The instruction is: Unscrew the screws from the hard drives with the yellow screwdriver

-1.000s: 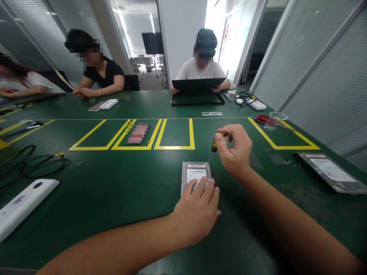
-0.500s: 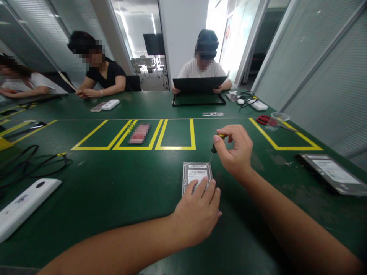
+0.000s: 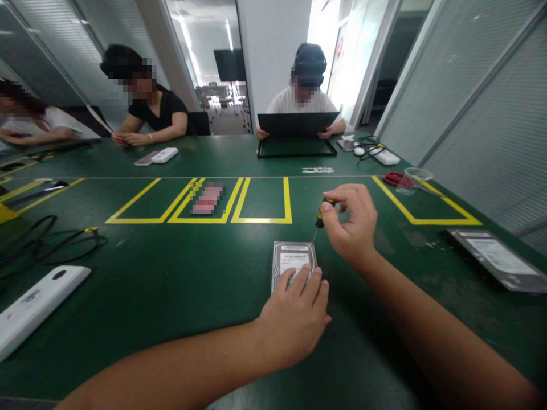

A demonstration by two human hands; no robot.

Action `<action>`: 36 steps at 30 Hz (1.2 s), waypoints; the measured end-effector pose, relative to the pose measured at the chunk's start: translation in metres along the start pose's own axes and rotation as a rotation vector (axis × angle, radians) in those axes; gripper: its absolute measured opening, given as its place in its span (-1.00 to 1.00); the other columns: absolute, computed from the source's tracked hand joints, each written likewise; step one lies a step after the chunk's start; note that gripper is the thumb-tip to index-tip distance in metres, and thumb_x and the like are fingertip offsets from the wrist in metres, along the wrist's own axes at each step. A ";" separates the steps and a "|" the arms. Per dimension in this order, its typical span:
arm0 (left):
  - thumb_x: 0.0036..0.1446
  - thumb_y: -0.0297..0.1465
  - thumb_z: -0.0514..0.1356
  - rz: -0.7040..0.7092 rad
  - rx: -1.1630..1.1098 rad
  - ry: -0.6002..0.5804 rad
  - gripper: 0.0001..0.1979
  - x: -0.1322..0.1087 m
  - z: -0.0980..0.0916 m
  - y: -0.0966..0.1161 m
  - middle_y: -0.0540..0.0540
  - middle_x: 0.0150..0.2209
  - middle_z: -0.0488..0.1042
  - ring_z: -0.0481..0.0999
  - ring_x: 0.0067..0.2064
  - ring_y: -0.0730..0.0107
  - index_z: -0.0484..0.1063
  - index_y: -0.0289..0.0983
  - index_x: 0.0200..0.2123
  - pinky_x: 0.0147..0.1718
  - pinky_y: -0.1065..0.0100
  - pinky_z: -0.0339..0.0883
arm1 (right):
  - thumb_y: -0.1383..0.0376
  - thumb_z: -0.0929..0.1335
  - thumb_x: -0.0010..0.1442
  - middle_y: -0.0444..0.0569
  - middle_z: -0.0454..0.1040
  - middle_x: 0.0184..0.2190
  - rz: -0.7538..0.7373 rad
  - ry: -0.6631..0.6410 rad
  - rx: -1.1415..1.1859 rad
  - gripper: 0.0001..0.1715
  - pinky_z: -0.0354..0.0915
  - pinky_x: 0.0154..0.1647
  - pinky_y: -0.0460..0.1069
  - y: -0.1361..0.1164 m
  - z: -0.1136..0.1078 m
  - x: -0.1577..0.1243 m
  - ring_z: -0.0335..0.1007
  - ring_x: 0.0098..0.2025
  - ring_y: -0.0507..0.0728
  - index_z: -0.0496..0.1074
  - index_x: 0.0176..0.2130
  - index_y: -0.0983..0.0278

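Observation:
A silver hard drive [image 3: 293, 256] lies flat on the green table [image 3: 179, 273] in front of me. My left hand [image 3: 294, 319] rests on its near end, fingers stretched flat over the label, pressing it down. My right hand [image 3: 352, 225] is pinched round the black and yellow handle of a small screwdriver [image 3: 318, 215]. The thin shaft points down to the drive's far right corner.
A second drive [image 3: 491, 256] lies at the right. Scissors [image 3: 395, 179] and a clear cup [image 3: 414, 176] sit at the far right. A white device [image 3: 36, 304] and black cables [image 3: 47, 242] lie at the left. Yellow tape boxes [image 3: 200, 219] mark the middle. Three people sit across the table.
My right hand's fingers have shifted slightly on the screwdriver handle. The left hand and the drive stay where they were.

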State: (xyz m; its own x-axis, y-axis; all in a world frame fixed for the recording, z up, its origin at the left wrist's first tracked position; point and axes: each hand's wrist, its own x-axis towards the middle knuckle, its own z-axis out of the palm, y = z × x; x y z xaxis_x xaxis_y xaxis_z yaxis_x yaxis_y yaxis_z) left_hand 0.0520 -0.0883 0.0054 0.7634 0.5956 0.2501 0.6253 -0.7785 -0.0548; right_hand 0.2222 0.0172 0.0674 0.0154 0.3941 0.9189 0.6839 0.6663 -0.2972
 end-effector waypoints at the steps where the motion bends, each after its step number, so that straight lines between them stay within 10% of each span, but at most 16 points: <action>1: 0.40 -0.17 0.03 -0.001 0.001 -0.002 -0.44 0.000 0.000 0.000 -0.34 0.37 0.19 0.17 0.36 -0.14 0.23 -0.38 0.32 0.21 -0.09 0.15 | 0.32 0.37 0.21 -0.02 0.43 -0.27 -0.007 0.003 -0.007 -0.91 0.31 -0.28 0.04 0.000 0.000 0.001 0.38 -0.23 0.12 0.47 -0.23 0.27; 36: 0.39 -0.16 0.04 0.006 0.011 0.020 -0.45 -0.001 0.000 0.000 -0.34 0.36 0.21 0.19 0.35 -0.13 0.26 -0.38 0.30 0.20 -0.08 0.17 | 0.37 0.38 0.19 -0.08 0.51 -0.33 0.043 0.004 -0.035 -0.91 0.28 -0.32 0.01 -0.002 -0.001 0.001 0.37 -0.34 0.07 0.47 -0.23 0.27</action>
State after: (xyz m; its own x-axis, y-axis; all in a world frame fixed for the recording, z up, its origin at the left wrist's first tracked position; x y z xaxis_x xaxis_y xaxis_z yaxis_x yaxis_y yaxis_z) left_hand 0.0516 -0.0885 0.0049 0.7638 0.5867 0.2691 0.6225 -0.7798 -0.0666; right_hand 0.2216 0.0154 0.0692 0.0479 0.4192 0.9066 0.7075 0.6265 -0.3270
